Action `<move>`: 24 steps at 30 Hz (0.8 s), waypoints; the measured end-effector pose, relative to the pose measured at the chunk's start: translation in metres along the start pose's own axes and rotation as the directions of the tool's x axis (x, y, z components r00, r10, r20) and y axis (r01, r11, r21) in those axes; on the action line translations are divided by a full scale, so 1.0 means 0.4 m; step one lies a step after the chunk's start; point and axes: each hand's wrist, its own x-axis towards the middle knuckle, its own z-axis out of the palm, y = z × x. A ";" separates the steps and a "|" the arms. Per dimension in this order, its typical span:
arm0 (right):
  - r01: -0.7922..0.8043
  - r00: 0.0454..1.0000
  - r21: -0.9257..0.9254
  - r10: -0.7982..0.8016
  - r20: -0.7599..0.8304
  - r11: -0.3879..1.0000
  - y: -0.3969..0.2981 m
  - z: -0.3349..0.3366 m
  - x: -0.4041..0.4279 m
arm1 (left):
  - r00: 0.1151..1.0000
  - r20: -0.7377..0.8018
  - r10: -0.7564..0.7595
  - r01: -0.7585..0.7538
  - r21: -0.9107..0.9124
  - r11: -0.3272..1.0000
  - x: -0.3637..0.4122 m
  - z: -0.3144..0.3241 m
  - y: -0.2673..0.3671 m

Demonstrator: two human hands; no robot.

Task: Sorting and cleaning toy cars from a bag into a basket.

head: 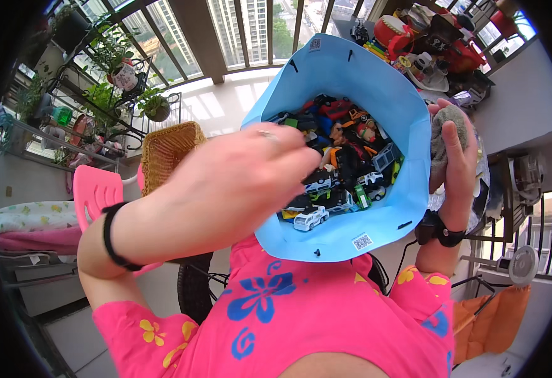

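A light-blue bag (384, 80) with a wide-open mouth stands before me, holding a heap of small toys. Among them are a white toy truck (311, 219) near the front wall, a green toy vehicle (363, 196) and a red toy car (337, 108) towards the back. My left hand (247, 170) is over the bag's left side, blurred, with its fingers curled down towards the toys. Whether anything is between those fingertips is hidden. Outside the bag's right wall, my right hand (462, 156) grips a grey-brown cloth (446, 127), thumb across it.
A wicker basket (172, 141) and a pink plastic chair (97, 189) are on the left, below a metal rack of potted plants (155, 104). Piled toys, including a red toy drum (391, 29), lie beyond the bag at upper right. An orange folding chair (493, 321) is at lower right.
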 end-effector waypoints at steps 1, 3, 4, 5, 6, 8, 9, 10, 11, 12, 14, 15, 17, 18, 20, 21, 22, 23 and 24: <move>0.045 0.998 0.003 -0.045 -0.042 0.999 -0.011 -0.001 -0.012 | 0.991 0.129 0.024 -0.032 0.057 0.998 0.025 0.062 -0.002; 0.121 0.988 -0.019 -0.122 -0.099 0.992 -0.041 0.017 -0.042 | 0.876 0.482 -0.002 -0.080 0.148 0.986 0.075 0.161 -0.023; 0.157 0.979 -0.033 -0.160 -0.130 0.987 -0.058 0.021 -0.059 | 0.733 0.679 -0.044 -0.108 0.180 0.978 0.097 0.192 -0.033; 0.192 0.971 -0.031 -0.195 -0.138 0.981 -0.073 0.025 -0.072 | 0.750 0.657 -0.078 -0.120 0.251 0.961 0.085 0.244 -0.052; 0.197 0.972 -0.006 -0.196 -0.133 0.980 -0.084 0.021 -0.090 | 0.766 0.635 -0.101 -0.139 0.317 0.938 0.090 0.261 -0.051; 0.199 0.973 0.047 -0.192 -0.128 0.979 -0.099 0.014 -0.127 | 0.578 0.808 -0.116 -0.291 0.337 0.895 0.124 0.283 -0.035; 0.222 0.964 0.050 -0.212 -0.159 0.974 -0.100 0.018 -0.139 | 0.558 0.817 -0.144 -0.291 0.355 0.888 0.129 0.290 -0.032; 0.219 0.966 0.070 -0.206 -0.154 0.973 -0.105 0.023 -0.151 | 0.541 0.823 -0.174 -0.289 0.376 0.880 0.135 0.293 -0.028; 0.213 0.969 0.093 -0.198 -0.148 0.973 -0.106 0.027 -0.164 | 0.608 0.764 -0.216 -0.204 0.414 0.887 0.125 0.301 -0.033; 0.207 0.972 0.115 -0.190 -0.140 0.972 -0.107 0.030 -0.172 | 0.667 0.697 -0.262 -0.116 0.444 0.889 0.118 0.310 -0.038; 0.212 0.973 0.133 -0.196 -0.124 0.968 -0.109 0.029 -0.178 | 0.645 0.700 -0.305 -0.080 0.459 0.885 0.125 0.305 -0.036; 0.209 0.973 0.138 -0.192 -0.127 0.968 -0.111 0.027 -0.182 | 0.635 0.701 -0.324 -0.066 0.467 0.882 0.137 0.288 -0.027; 0.191 0.978 0.166 -0.173 -0.117 0.967 -0.111 0.024 -0.184 | 0.651 0.674 -0.349 0.045 0.425 0.904 0.138 0.260 -0.030; 0.175 0.982 0.181 -0.157 -0.108 0.968 -0.115 0.019 -0.181 | 0.661 0.659 -0.359 0.098 0.398 0.912 0.139 0.233 -0.024; 0.171 0.984 0.249 -0.149 -0.102 0.953 -0.124 0.013 -0.169 | 0.862 0.384 -0.331 0.286 0.171 0.943 0.130 0.168 -0.020; 0.183 0.982 0.302 -0.157 -0.109 0.936 -0.130 0.011 -0.155 | 0.851 0.376 -0.366 0.435 -0.116 0.893 0.142 0.131 -0.021; 0.196 0.979 0.354 -0.165 -0.118 0.914 -0.135 0.009 -0.141 | 0.834 0.382 -0.398 0.536 -0.392 0.747 0.152 0.103 -0.027; 0.243 0.969 0.401 -0.202 -0.144 0.883 -0.139 0.011 -0.122 | 0.853 0.343 -0.393 0.520 -0.622 0.586 0.148 0.092 -0.031; 0.270 0.961 0.434 -0.213 -0.175 0.859 -0.150 0.020 -0.109 | 0.867 0.304 -0.396 0.456 -0.805 0.380 0.146 0.083 -0.029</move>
